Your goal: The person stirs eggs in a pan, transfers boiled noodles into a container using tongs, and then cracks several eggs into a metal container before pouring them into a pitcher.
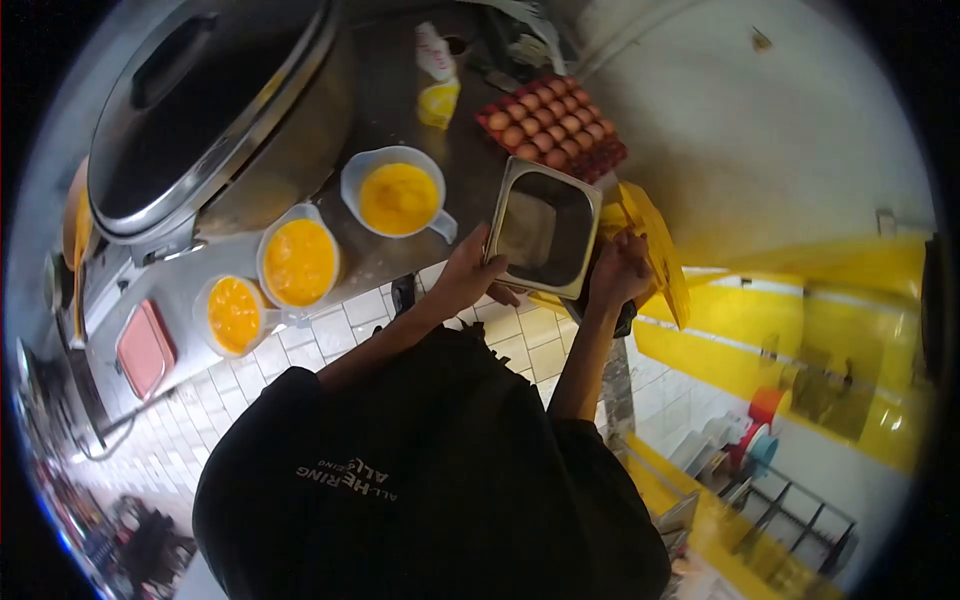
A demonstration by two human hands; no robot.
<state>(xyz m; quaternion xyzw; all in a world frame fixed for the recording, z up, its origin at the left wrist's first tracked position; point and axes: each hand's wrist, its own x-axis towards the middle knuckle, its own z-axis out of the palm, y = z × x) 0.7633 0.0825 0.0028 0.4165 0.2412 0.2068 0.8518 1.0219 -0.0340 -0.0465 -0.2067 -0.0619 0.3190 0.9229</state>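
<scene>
My left hand (468, 274) grips the near left side of a deep rectangular metal food pan (526, 228). The pan is tilted so that its inside faces me, and no food shows in it. To its right, my right hand (620, 268) is closed with the fingers bunched; what they hold, if anything, is hidden. Just beyond that hand is a yellow plastic panel or bin lid (662, 250). A red tray of brown eggs (552, 122) lies behind the pan. Left of the pan stands a white measuring jug (440, 222) of beaten egg.
Two more jugs of yellow egg, a middle jug (330, 262) and a left jug (203, 318), stand along the counter edge. A large lidded pot (290, 165) fills the back left. A pink-lidded box (145, 350) and a yellow-white packet (437, 85) are also there. Yellow shelving (720, 372) is at right.
</scene>
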